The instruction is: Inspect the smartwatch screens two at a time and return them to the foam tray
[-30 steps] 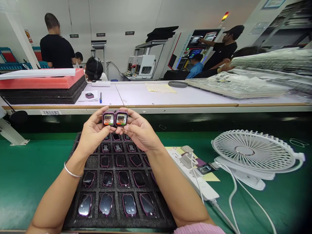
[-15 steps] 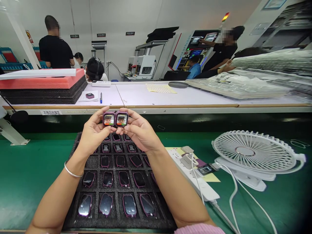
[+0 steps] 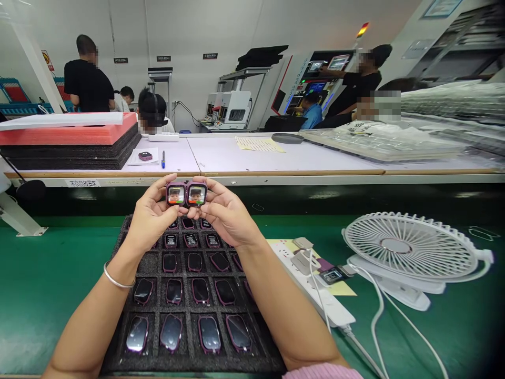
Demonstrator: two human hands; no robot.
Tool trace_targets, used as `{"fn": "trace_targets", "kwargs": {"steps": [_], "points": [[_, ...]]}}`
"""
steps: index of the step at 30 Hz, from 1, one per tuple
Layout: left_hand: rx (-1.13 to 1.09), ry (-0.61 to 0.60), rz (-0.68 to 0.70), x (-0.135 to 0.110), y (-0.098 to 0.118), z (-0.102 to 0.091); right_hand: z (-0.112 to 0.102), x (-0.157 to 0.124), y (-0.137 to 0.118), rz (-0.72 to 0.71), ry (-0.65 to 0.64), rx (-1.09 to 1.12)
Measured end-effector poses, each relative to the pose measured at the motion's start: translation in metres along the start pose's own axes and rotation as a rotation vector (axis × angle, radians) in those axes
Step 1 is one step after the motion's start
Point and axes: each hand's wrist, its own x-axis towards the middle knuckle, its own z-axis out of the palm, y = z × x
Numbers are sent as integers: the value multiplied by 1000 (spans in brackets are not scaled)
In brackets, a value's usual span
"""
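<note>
My left hand [image 3: 152,216] pinches a small purple watch body [image 3: 175,195] with a lit screen. My right hand [image 3: 224,210] grips a second, identical watch body [image 3: 197,195] pressed side by side against the first. Both are held up above the far end of a black foam tray [image 3: 152,262] on the green mat. The tray's pockets hold several purple watch bodies with dark screens [image 3: 200,289]. A silver bangle [image 3: 116,278] circles my left wrist.
A white desk fan [image 3: 410,247] lies at right, its cable trailing forward. A white power strip [image 3: 315,287] with plugs and a small device [image 3: 332,273] sits right of the tray. Behind, a white bench holds stacked foam trays [image 3: 71,145], a pen [image 3: 163,158]; several people work farther back.
</note>
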Motion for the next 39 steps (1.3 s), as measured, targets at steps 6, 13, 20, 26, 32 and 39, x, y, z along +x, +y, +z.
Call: {"fn": "trace_targets", "kwargs": {"steps": [6,13,20,26,32,39], "points": [[-8,4,-10,1,1,1,0,1,1,-14,-3,-4],[-3,-8,-21,0,0,-1,1,1,-1,-20,1,-41],[-7,17,-14,0,2,1,1,-1,1,-36,-15,-68],[2,25,36,0,0,2,2,-2,1,-58,-33,-89],[16,13,28,-1,2,2,4,-2,-2,-52,-4,-69],[15,40,29,-1,3,4,3,-1,-1,-36,-1,-37]]}}
